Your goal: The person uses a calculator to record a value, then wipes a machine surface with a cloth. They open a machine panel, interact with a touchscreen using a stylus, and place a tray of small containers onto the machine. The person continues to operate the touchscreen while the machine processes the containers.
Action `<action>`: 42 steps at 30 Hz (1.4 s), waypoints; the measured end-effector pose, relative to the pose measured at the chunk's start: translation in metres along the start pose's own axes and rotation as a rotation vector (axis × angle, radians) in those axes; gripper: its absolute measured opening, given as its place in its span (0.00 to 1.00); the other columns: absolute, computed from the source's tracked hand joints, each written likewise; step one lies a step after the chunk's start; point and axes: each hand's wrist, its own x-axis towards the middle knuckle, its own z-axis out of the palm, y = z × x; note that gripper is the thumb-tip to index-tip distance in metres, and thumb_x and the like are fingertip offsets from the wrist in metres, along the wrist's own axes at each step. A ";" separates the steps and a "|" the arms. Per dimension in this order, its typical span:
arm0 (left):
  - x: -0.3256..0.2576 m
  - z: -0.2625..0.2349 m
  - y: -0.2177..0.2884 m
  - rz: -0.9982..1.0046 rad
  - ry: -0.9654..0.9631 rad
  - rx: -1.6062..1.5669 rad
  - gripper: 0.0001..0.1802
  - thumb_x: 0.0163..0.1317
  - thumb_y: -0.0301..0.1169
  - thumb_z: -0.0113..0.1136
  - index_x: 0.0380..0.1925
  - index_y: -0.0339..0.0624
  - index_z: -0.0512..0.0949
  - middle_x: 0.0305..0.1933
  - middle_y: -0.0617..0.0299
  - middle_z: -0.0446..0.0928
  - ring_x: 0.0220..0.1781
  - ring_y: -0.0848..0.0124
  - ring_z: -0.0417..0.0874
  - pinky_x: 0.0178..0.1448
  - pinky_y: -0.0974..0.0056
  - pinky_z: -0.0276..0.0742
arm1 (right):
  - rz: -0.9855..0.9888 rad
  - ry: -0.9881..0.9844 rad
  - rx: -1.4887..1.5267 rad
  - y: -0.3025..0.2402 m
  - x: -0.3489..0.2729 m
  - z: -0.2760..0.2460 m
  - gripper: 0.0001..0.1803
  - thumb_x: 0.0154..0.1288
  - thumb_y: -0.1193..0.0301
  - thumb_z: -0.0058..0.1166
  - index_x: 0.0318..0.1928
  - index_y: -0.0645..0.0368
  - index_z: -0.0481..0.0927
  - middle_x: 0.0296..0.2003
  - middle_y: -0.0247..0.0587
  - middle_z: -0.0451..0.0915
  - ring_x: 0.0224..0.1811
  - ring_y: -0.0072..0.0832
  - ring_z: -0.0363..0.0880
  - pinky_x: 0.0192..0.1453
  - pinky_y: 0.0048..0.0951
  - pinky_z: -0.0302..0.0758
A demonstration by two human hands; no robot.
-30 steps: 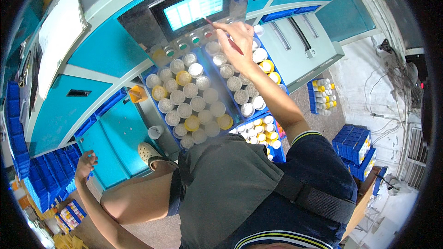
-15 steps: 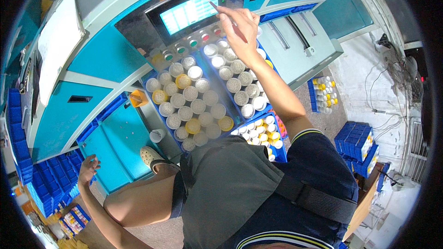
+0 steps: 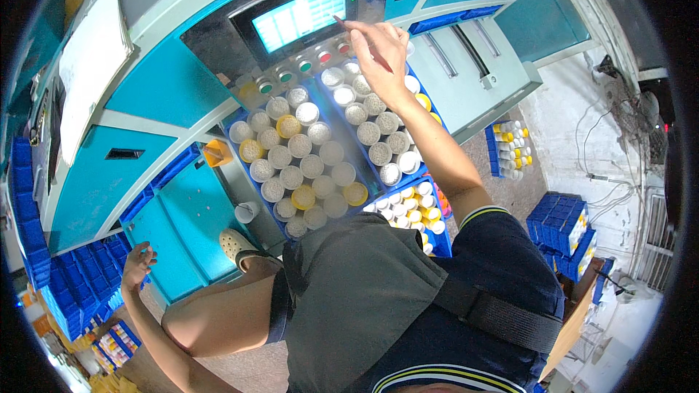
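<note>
Teal machine cabinets fill everything ahead of me, with grey panels between them, concrete floor off to my right.

Near first: my left hand hangs low by my knee, fingers loosely spread, holding nothing, beside stacked blue crates. My foot in a pale clog sits just right of it.

Next out: my right hand is raised, fingers pinched on a thin red-brown stylus, tip at the lower right edge of the lit touchscreen. Since a second ago the hand has lifted off the jar tray and gone up to the screen, so I judge jar handling is paused and I'm entering something on the panel.

Below the right hand: blue trays of round jars, mostly white caps, a few yellow ones scattered among them. Row of small round buttons, green and red, left of the hand under the screen.

Further: orange scoop-like cup left of the trays; small blue bin of yellow-capped bottles on the floor right of my arm; blue crate stack beyond it. White sheet on the cabinet far left, print too small to make out.
</note>
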 end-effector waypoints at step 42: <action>0.001 0.000 0.003 0.005 0.001 0.056 0.51 0.64 0.68 0.61 0.71 0.36 0.68 0.55 0.45 0.84 0.50 0.58 0.87 0.44 0.56 0.79 | -0.069 -0.050 0.041 -0.015 -0.001 0.002 0.11 0.70 0.70 0.60 0.49 0.53 0.88 0.38 0.24 0.89 0.43 0.26 0.80 0.58 0.34 0.61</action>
